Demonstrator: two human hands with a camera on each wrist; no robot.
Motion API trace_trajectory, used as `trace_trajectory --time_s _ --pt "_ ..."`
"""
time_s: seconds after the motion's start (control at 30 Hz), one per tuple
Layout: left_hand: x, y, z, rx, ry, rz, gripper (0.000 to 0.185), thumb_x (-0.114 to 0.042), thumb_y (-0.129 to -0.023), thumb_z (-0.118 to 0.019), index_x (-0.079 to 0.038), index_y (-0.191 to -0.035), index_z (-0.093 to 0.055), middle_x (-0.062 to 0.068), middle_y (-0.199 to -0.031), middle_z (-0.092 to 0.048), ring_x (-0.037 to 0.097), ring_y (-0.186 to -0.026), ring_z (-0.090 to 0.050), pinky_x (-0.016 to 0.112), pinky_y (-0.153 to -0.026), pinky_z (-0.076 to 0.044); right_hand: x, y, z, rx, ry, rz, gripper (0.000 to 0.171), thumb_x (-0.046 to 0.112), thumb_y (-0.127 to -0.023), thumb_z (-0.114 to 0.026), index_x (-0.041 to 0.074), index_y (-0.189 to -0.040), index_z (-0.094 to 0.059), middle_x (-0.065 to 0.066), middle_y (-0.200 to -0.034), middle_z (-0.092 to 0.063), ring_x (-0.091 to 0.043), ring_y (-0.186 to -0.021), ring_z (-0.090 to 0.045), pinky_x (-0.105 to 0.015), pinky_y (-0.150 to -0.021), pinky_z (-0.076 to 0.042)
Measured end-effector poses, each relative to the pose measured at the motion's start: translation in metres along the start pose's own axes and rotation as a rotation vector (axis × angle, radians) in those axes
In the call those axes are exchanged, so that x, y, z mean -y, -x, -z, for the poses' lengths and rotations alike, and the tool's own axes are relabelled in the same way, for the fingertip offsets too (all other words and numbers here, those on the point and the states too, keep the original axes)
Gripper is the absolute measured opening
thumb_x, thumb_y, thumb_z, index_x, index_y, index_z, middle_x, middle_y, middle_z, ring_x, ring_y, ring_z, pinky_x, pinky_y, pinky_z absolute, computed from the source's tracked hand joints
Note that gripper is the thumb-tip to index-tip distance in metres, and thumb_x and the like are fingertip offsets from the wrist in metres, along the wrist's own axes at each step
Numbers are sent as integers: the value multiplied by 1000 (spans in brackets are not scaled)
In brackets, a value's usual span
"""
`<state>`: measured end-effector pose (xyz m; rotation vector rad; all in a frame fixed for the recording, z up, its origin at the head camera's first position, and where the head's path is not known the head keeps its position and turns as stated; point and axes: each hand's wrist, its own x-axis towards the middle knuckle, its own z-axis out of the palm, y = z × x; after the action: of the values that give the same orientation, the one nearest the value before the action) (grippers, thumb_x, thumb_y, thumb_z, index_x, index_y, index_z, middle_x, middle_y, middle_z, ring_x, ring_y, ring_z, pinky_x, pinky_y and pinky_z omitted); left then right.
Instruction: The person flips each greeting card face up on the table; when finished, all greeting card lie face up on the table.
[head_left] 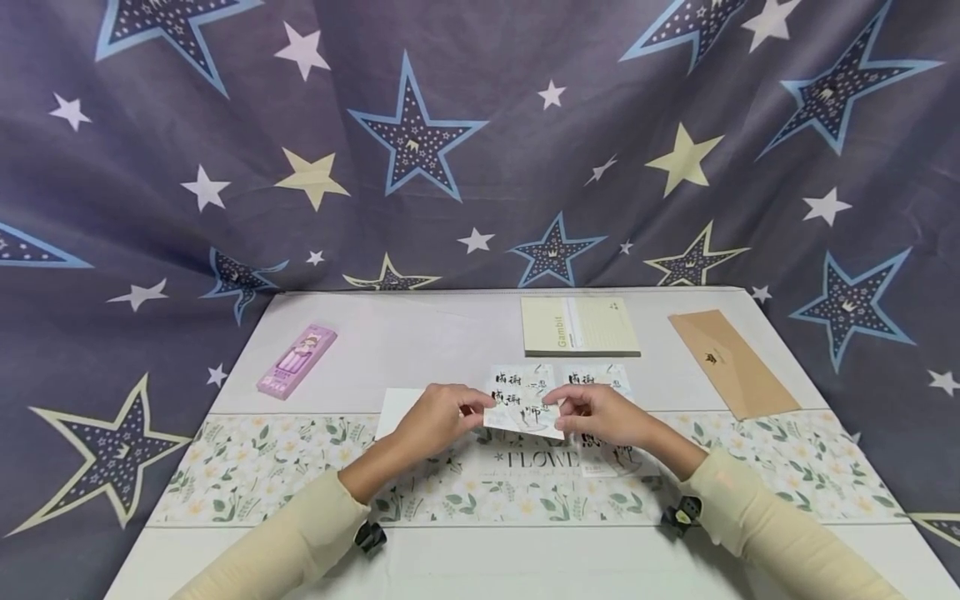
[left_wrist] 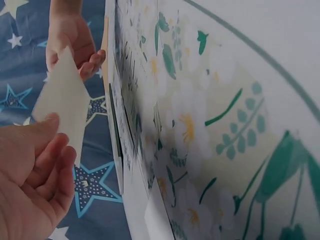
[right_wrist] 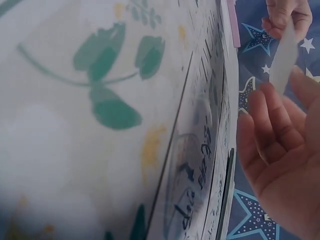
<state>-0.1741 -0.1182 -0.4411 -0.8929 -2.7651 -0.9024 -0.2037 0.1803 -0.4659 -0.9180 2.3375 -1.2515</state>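
A small white card (head_left: 522,417) with black brush-written characters is held up by both hands over the table. My left hand (head_left: 444,414) pinches its left edge, with the thumb on the card's pale plain face (left_wrist: 65,100) in the left wrist view. On the opposite edge, my right hand (head_left: 600,414) grips it between thumb and fingers. Just behind the held card lies a similar card (head_left: 517,372). Another card (head_left: 611,372) is partly covered by my right hand, and one more (head_left: 618,463) lies below that wrist. A blank white sheet (head_left: 395,404) sits partly under my left hand.
A purple box (head_left: 297,362) lies at the left of the table (head_left: 450,558). Toward the back are a pale green notebook (head_left: 581,326) marked "Gambit" and a brown envelope (head_left: 731,364) to its right. A floral strip (head_left: 262,467) crosses the table; a star-patterned curtain (head_left: 480,150) hangs behind.
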Motion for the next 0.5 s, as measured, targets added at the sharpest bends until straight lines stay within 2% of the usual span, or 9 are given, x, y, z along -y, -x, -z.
trace_trajectory --time_s 0.2,0.3,0.43,0.5 --pt "0 3 -4 71 27 2 23 -13 -94 -60 -17 -115 -71 -4 -101 -73 1 -67 -54 18 -64 -47 2 2 0 -9 106 9 53 23 -87 -70 11 -136 -52 6 -84 -66 -4 -68 -60 -23 -64 -53" --pt "0 3 -8 130 36 44 30 -22 -96 -57 -18 -125 -65 -8 -90 -71 -1 -59 -46 17 -60 -43 0 4 -1 0 140 -3 58 23 -85 -72 12 -138 -50 8 -82 -65 -3 -68 -60 -22 -66 -54" --pt "1 4 -17 222 38 97 46 -30 -92 -64 -15 -135 -56 -12 -64 -56 -1 -50 -38 16 -51 -36 -1 4 -6 29 208 -8 60 26 -85 -72 14 -139 -49 11 -79 -63 -1 -68 -59 -21 -66 -53" --pt "1 5 -22 257 32 115 52 -30 -89 -67 -13 -136 -55 -13 -60 -52 -2 -47 -37 16 -47 -33 -1 5 -8 50 242 -9 59 27 -86 -72 14 -139 -50 12 -77 -61 1 -66 -57 -20 -64 -51"
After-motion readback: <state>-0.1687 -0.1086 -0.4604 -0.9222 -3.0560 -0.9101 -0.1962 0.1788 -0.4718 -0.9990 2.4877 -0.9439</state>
